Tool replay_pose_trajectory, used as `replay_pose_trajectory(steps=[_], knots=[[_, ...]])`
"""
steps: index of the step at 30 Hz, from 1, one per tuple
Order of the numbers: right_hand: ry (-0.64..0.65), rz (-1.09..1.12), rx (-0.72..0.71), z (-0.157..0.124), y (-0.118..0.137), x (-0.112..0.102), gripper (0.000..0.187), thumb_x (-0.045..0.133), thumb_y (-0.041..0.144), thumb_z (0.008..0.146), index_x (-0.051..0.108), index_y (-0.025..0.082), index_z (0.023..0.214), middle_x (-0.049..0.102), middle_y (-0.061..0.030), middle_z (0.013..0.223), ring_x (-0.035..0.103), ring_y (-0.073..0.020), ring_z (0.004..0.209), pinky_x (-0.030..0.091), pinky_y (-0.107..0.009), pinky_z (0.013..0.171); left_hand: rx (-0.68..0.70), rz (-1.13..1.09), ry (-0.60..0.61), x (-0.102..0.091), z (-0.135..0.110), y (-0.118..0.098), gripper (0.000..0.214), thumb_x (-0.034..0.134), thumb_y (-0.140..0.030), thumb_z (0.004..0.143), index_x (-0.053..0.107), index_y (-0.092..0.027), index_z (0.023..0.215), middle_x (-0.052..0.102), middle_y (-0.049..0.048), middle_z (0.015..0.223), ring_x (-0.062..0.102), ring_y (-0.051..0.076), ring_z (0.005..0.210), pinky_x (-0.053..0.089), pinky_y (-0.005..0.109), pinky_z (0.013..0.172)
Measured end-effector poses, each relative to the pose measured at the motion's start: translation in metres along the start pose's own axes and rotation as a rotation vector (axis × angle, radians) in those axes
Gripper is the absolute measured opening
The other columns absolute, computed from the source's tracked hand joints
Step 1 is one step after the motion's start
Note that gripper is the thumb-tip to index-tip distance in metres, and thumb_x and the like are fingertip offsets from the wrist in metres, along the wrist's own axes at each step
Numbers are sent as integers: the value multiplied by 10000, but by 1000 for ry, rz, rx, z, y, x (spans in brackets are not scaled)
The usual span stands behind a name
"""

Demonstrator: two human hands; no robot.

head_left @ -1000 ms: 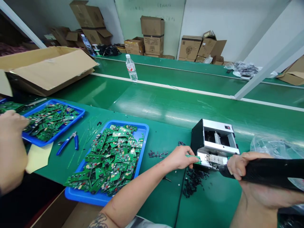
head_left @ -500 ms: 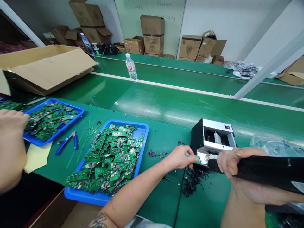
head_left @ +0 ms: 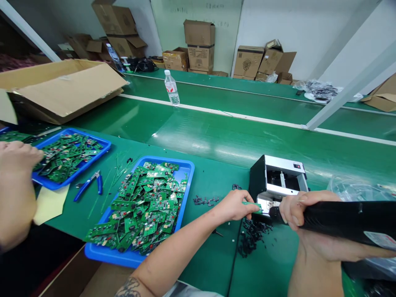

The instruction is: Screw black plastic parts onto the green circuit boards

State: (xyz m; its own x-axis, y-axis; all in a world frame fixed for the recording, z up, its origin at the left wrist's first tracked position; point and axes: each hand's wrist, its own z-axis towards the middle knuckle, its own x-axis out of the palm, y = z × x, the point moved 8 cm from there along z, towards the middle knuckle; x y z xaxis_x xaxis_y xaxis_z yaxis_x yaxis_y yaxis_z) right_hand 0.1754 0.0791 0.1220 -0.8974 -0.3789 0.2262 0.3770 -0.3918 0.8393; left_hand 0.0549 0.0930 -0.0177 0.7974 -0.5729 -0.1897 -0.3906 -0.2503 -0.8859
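My left hand [head_left: 237, 205] pinches a small green circuit board [head_left: 254, 204] in front of a black-and-silver machine that looks like a screw feeder [head_left: 281, 175]. In my right hand [head_left: 305, 214] is a black electric screwdriver [head_left: 343, 220], lying nearly level with its nose pointing left. That nose reaches the far end of the board at the machine's front plate; whether the tip touches is too small to tell. Below my hands lies a heap of small black plastic parts [head_left: 250, 239]. A blue tray [head_left: 188, 177] piled with green circuit boards [head_left: 154, 202] stands left of my forearm.
Another person's hand [head_left: 18, 161] is at a second blue tray [head_left: 107, 145] of boards on the far left. Blue-handled pliers [head_left: 99, 184] lie between the trays. Behind are a water bottle [head_left: 172, 88] and a large carton [head_left: 68, 90]. Clear plastic bags [head_left: 355, 189] sit right.
The rear of the electric screwdriver and my right hand have shifted slightly left. My left hand and the board stay almost where they were.
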Motion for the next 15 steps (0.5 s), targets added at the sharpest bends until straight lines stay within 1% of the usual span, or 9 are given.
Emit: replay_pose_trajectory(steps=[3,7,12,15], knots=[[43,32,9,4,-1,8,753,449,855,637,714,242,986,564,-3,504,487,-154,364,379,-287,376,1,12,-5,0,0,0,394,622,-504,749,632,-141,901,658,11,642,449,91,493,342,201,500],[21,29,27,4,-5,8,675,569,799,611,717,244,964,568,4,495,476,-142,355,382,-277,370,3,14,-15,0,1,0,397,623,-509,743,630,-143,897,656,10,641,446,93,483,333,204,482],[55,20,-31,4,-4,9,641,627,744,605,705,227,976,561,14,501,476,-135,347,374,-266,349,16,14,-25,-1,1,-1,392,623,-508,740,634,-143,885,654,8,634,456,95,486,337,205,484],[45,6,-40,5,-2,11,636,601,749,628,704,230,981,558,16,492,469,-134,338,372,-268,355,10,16,-20,-1,1,-1,387,625,-499,742,636,-141,887,655,8,632,455,93,489,336,201,490]])
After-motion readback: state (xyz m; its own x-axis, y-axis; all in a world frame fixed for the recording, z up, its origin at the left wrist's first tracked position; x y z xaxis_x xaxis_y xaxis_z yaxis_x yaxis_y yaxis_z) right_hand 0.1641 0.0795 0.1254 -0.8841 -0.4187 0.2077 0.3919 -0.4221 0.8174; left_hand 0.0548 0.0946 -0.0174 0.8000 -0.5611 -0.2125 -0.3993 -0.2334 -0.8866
